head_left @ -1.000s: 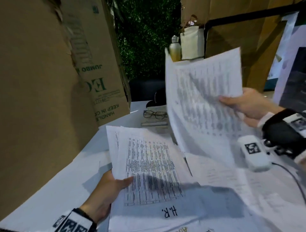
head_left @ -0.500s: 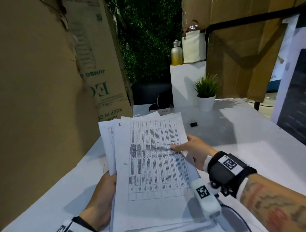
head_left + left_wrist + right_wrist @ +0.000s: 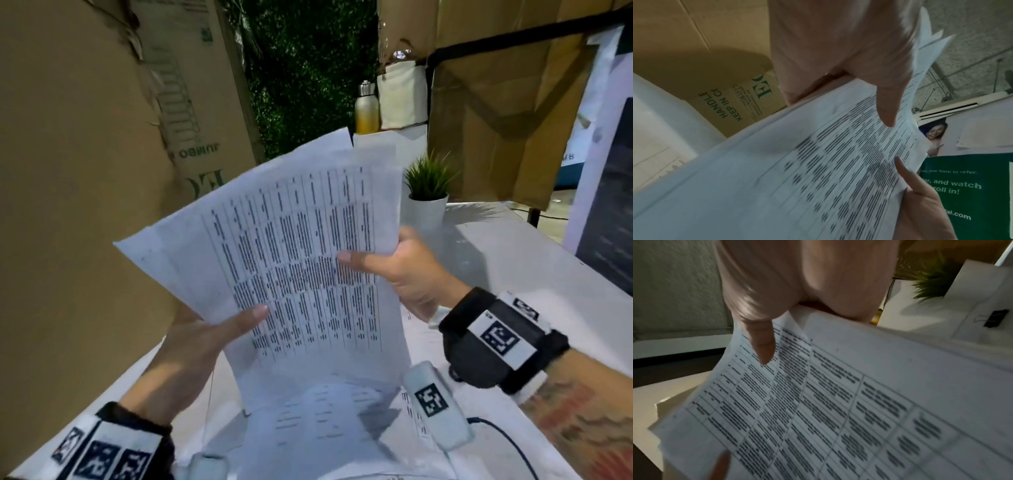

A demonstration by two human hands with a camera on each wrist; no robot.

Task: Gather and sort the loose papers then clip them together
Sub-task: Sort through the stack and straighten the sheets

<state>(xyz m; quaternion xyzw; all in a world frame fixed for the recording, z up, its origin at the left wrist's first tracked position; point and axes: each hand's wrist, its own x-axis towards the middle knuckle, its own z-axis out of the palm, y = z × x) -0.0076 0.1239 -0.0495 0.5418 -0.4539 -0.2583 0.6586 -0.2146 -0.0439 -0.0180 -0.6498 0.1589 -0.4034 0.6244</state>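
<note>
A stack of printed table sheets (image 3: 291, 240) is held up off the white table (image 3: 513, 274), tilted and slightly fanned at the top. My left hand (image 3: 205, 339) grips its lower left edge, thumb on the front and fingers behind. My right hand (image 3: 404, 270) grips the right edge the same way. The left wrist view shows the sheets (image 3: 797, 178) under my left hand (image 3: 838, 48). The right wrist view shows the sheets (image 3: 838, 402) under my right hand (image 3: 797, 280). A black binder clip (image 3: 996, 318) lies on the table behind the stack. More printed sheets (image 3: 325, 411) lie flat beneath.
Tall cardboard boxes (image 3: 85, 171) wall off the left side of the table. A small potted plant (image 3: 428, 192) stands just behind my right hand. A bottle (image 3: 366, 109) sits on a white block at the back. Brown cardboard (image 3: 496, 102) hangs at the back right.
The stack lay flat on the table under both hands. Both hands have now lifted it up and tilted it towards me, with the right hand moved to its right edge.
</note>
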